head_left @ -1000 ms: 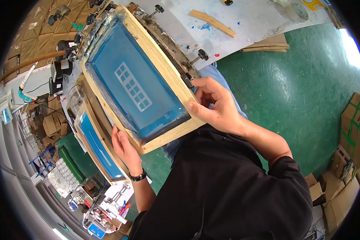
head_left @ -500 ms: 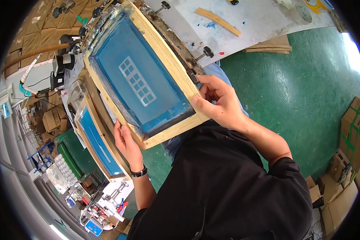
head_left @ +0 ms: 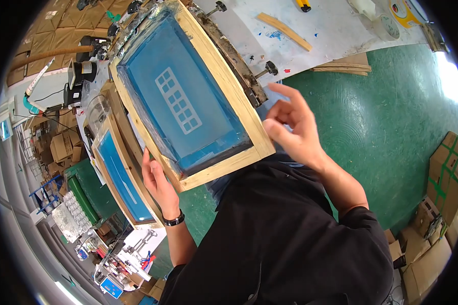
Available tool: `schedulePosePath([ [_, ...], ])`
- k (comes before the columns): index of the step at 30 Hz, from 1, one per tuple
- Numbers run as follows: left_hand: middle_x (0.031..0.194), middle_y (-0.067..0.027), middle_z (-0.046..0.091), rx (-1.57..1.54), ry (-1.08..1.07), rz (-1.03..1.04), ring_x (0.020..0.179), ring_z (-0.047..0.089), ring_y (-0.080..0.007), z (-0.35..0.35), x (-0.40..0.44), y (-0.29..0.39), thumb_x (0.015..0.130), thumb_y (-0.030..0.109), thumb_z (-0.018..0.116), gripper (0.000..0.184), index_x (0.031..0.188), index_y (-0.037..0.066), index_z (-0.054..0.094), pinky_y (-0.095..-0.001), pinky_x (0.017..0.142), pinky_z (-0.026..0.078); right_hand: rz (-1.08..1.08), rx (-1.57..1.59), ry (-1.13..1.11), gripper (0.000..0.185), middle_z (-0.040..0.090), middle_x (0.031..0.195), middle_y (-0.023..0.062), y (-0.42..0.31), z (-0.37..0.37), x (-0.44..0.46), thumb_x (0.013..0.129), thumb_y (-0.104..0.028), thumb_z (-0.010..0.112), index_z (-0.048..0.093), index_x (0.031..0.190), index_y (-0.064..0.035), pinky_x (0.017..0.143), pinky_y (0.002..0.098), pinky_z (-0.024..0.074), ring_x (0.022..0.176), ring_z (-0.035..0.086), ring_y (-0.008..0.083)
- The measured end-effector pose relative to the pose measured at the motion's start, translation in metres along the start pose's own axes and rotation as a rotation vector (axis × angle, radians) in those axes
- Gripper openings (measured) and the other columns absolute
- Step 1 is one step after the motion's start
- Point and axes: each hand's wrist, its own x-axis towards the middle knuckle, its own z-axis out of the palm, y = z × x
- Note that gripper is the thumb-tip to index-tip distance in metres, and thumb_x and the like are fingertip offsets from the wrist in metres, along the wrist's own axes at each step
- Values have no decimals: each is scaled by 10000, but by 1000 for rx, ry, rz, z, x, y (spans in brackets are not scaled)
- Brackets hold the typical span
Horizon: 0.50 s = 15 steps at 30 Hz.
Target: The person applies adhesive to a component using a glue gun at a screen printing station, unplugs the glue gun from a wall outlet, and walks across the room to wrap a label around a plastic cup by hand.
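Note:
A screen printing frame (head_left: 223,169) of pale wood, holding blue mesh (head_left: 152,104), lies tilted before me. A pale grid pattern of small squares (head_left: 178,101) shows on the mesh. At the frame's lower left edge my left hand (head_left: 160,185) grips the wood, its thumb near the corner and some fingertips hidden. My right hand (head_left: 294,129) is just off the lower right corner, holding nothing, with the index finger raised and the other fingers loosely bent. Beside it a dark, stained clamp bar (head_left: 234,66) with a black knob (head_left: 270,67) runs along the frame's right side.
Another blue-meshed frame (head_left: 97,152) stands to the left. On the white table (head_left: 239,30) are a wooden strip (head_left: 285,31), a yellow cutter (head_left: 304,5) and a plastic cup (head_left: 387,28). Cardboard boxes (head_left: 445,168) stand on the green floor (head_left: 341,122) at right.
My right hand has let go of the frame's right corner and moved slightly outward, its fingers spreading. My left hand stays at the left edge. The view has shifted slightly.

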Motion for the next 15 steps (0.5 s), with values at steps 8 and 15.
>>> schedulePosePath([
  [8, 1442, -96, 634, -132, 6, 133, 1106, 624, -140, -12, 1, 34, 1162, 402, 397, 520, 1560, 92, 526, -285, 998, 473, 77, 551, -85, 266, 565, 762, 59, -18, -47, 9, 1026, -10, 515, 601, 1272, 41, 563, 238, 379, 572, 467, 123],
  [15, 1197, -154, 665, -842, 380, 242, 978, 622, -255, -31, 24, 124, 1138, 589, 287, 746, 1519, -7, 525, -378, 885, 493, -58, 402, -59, 100, 515, 740, 44, -22, -28, 7, 1083, -53, 511, 542, 989, -55, 534, 246, 348, 566, 439, 117],
])
